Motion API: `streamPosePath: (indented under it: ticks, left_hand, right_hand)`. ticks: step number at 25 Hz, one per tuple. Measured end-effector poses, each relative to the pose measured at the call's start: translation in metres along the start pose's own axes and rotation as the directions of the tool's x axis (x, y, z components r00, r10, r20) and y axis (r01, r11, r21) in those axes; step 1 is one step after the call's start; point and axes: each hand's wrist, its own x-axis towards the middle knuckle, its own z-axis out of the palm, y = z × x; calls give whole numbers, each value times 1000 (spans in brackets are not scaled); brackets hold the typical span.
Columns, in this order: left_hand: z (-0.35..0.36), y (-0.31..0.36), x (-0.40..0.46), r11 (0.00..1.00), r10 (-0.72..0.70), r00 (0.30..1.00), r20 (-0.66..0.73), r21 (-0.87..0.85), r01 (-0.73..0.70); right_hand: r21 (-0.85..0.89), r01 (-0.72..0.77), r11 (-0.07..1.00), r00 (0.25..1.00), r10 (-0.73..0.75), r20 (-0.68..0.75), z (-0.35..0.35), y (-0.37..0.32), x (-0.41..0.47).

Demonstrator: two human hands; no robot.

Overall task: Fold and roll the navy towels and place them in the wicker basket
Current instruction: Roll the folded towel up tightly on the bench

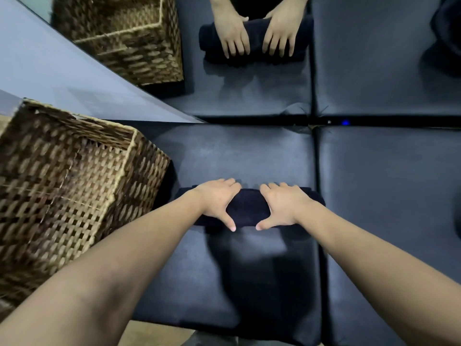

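My left hand (pixel 216 201): flat, fingers spread over the left half of the rolled towel (pixel 248 208), thumb hooked under its near edge. My right hand (pixel 284 204): the same on the right half, palm down, thumb tucked at the near edge. Neither hand pinches; both press and cup.

Towel: navy, lying crosswise as a thick roll on the dark padded bench (pixel 249 156), between my two hands and partly covered by them. No loose tail shows beyond the fingers, so I judge the rolling step at or near its end.

Basket (pixel 67 186): wicker, square, to my left, its corner just beside the towel's left end; what lies inside I cannot tell from here.

Mirror (pixel 74 71): at the far edge of the bench, repeating hands, roll and basket.

Next move, as I judge it: close both hands round the roll, keep it tight so it does not unwind, lift and carry it left into the basket.
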Motion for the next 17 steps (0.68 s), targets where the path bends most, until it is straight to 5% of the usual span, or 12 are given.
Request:
streamPosePath:
  ticks: [6,11,17]
  left_hand:
    - [15,11,-17,995,-10,996,-85,99,18]
    - [-39,29,-35,945,57,971,-231,326,22]
    - [-149,-10,-119,861,199,808,-555,493,127]
  right_hand:
    - [-59,-14,998,992,6,-123,21,-8,-23]
    - [-33,-135,990,961,123,-246,-6,-11,-53]
    - [-76,-277,958,697,146,-702,-116,-69,-72]
